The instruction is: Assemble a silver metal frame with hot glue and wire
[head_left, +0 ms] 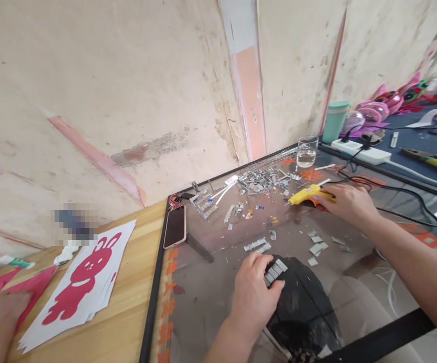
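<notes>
Over the near middle of the glass table, my left hand is closed with thumb and fingers around a strip of grey tiles. To the right, my right hand is wrapped round a yellow hot glue gun, whose nozzle points left, with a white glue stick showing at its rear. Just beyond my left hand lie more tile strips. Loose grey tiles are scattered between my hands. A heap of grey pieces sits farther back, with small coloured bits in front of it.
A phone lies at the table's left edge. A glass of water, a green cup and a white power strip stand at the back right, with black cords trailing. At left, a co-worker's hand is beside rabbit-printed paper.
</notes>
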The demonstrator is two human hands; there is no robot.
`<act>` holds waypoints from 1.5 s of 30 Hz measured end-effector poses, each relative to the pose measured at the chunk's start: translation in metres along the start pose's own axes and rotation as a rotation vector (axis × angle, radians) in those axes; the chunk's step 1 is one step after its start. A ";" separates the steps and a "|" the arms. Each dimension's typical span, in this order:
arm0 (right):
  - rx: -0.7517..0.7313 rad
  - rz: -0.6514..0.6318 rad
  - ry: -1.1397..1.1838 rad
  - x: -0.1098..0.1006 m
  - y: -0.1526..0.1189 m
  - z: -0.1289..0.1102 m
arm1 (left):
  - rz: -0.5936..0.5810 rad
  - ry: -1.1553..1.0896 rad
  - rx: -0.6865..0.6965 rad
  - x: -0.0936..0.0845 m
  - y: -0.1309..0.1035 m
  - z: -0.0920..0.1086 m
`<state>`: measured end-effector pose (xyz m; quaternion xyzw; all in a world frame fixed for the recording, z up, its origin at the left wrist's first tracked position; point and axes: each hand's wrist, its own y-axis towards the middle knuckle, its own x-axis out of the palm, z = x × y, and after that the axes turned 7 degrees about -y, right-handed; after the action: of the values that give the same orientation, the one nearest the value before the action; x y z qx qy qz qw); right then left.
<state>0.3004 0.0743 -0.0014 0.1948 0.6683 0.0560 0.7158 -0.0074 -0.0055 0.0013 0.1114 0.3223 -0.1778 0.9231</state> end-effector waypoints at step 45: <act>-0.635 -0.416 0.151 -0.055 -0.062 -0.116 | -0.083 0.170 -0.127 -0.001 -0.008 0.007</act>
<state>0.1701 0.0227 0.0250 -0.1811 0.6936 0.1277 0.6854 -0.0074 -0.0149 0.0062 0.0541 0.4144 -0.1850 0.8894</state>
